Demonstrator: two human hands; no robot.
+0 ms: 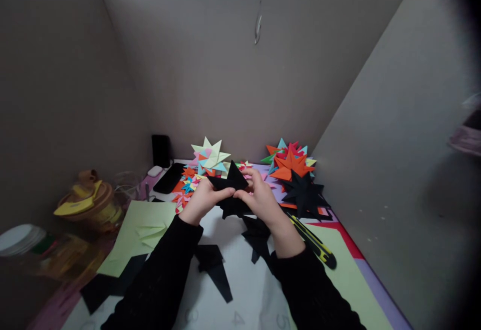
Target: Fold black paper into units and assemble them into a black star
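Note:
Both hands meet over the middle of the desk on a folded black paper star piece (230, 182). My left hand (203, 199) pinches its left side with fingers closed. My right hand (261, 197) grips its right side, thumb and fingers pressed on the paper. More black folded points (235, 207) hang just below the hands. Loose black paper pieces (214, 265) lie on the white sheet (240, 295) under my forearms.
Finished paper stars stand at the back: a pale green one (210, 157), an orange and multicolour pile (289, 162), a black one (304, 192). A yellow-black utility knife (313, 244) lies right. Green paper (139, 229), a black phone (169, 177) and a jar (88, 202) sit left. Grey partition walls enclose the desk.

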